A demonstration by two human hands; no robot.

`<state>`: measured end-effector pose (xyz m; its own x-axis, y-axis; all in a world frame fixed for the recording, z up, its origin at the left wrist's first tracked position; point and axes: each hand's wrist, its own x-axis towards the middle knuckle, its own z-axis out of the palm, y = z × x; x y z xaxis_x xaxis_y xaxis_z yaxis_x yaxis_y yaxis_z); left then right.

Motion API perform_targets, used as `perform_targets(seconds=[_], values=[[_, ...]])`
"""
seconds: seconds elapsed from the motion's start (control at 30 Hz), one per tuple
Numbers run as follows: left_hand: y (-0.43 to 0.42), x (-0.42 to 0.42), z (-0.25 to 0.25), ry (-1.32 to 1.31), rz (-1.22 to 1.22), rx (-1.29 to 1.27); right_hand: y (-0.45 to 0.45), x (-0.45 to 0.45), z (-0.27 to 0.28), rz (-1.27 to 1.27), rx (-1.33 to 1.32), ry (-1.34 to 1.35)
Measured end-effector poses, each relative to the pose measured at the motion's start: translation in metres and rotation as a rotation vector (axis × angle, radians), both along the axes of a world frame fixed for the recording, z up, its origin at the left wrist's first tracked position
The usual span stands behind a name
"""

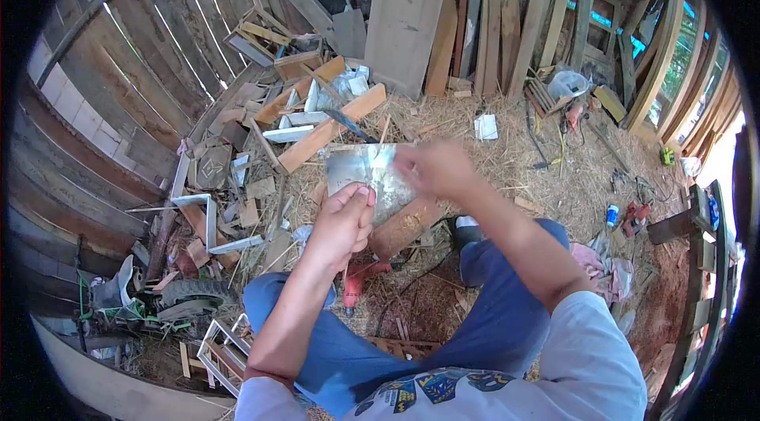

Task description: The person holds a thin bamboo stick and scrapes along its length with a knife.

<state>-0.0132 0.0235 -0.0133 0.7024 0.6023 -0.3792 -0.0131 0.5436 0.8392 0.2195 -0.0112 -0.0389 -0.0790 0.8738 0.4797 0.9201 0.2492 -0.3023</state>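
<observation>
Thin stick (346, 269) sits in our left hand (346, 219), its fingers curled closed with the thumb against them. Our right hand (434, 171) is at 2 o'clock from the left, too blurred for us to tell its finger state. We see 1 shiny sheet (345, 168) at 12 o'clock from our left hand, 1 wood block (404, 228) at 3 and 1 red tool (354, 288) at 6.
</observation>
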Motion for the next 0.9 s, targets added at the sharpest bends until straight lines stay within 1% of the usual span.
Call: perform_targets(seconds=[0.03,0.1,0.13,0.17,0.23,0.27,0.3,0.37,0.4,0.43,0.5,0.53,0.6,0.63,0.7,0.73,0.8,0.83,0.9], values=[[0.0,-0.002,-0.005,0.01,-0.005,-0.009,0.005,0.01,-0.003,-0.005,-0.009,0.01],[0.006,0.002,-0.012,0.029,-0.011,-0.002,0.016,0.028,0.003,-0.184,-0.083,-0.042],[0.005,0.003,-0.012,0.021,-0.009,0.005,0.015,0.025,0.003,-0.179,-0.051,0.011],[0.003,0.003,-0.011,0.016,-0.015,-0.007,0.012,0.021,0.003,-0.175,-0.045,0.008],[0.002,0.001,-0.008,0.022,-0.024,-0.018,0.008,0.014,-0.002,-0.106,-0.048,-0.075],[0.002,0.001,-0.006,0.013,-0.033,-0.029,0.01,0.019,-0.007,-0.171,-0.141,-0.008],[-0.001,0.0,-0.005,0.004,-0.045,-0.044,0.017,0.032,-0.015,-0.177,-0.145,-0.002],[-0.001,0.0,-0.011,-0.007,-0.031,-0.055,0.031,0.066,-0.025,-0.348,-0.065,0.062],[0.0,0.0,-0.011,-0.02,-0.007,-0.065,0.029,0.069,-0.017,-0.387,-0.113,0.173],[0.002,0.0,-0.01,-0.024,-0.004,-0.059,0.028,0.066,-0.014,-0.383,-0.107,0.17],[0.001,0.001,-0.009,0.005,0.017,-0.083,0.019,0.051,-0.013,-0.36,-0.065,0.313],[0.002,0.001,-0.009,0.003,0.021,-0.087,0.013,0.04,-0.014,-0.356,-0.069,0.311],[0.002,0.002,-0.009,-0.046,-0.041,-0.093,0.003,0.018,-0.015,-0.221,-0.061,0.23],[0.002,0.003,-0.01,-0.045,-0.041,-0.096,-0.001,0.009,-0.012,-0.222,-0.064,0.231],[0.002,0.004,-0.012,-0.071,-0.048,-0.076,-0.007,-0.006,-0.004,-0.053,-0.072,0.097],[0.0,0.005,-0.012,-0.067,-0.047,-0.077,-0.008,-0.009,-0.004,-0.023,-0.041,0.063],[-0.004,0.007,-0.01,-0.003,0.027,0.079,-0.013,-0.015,0.004,0.003,-0.069,0.038],[-0.005,0.008,-0.012,-0.002,0.03,0.078,-0.014,-0.016,0.006,0.028,-0.095,0.008],[-0.006,0.01,-0.014,0.044,0.071,0.189,-0.01,-0.014,0.002,0.019,-0.082,0.007]])
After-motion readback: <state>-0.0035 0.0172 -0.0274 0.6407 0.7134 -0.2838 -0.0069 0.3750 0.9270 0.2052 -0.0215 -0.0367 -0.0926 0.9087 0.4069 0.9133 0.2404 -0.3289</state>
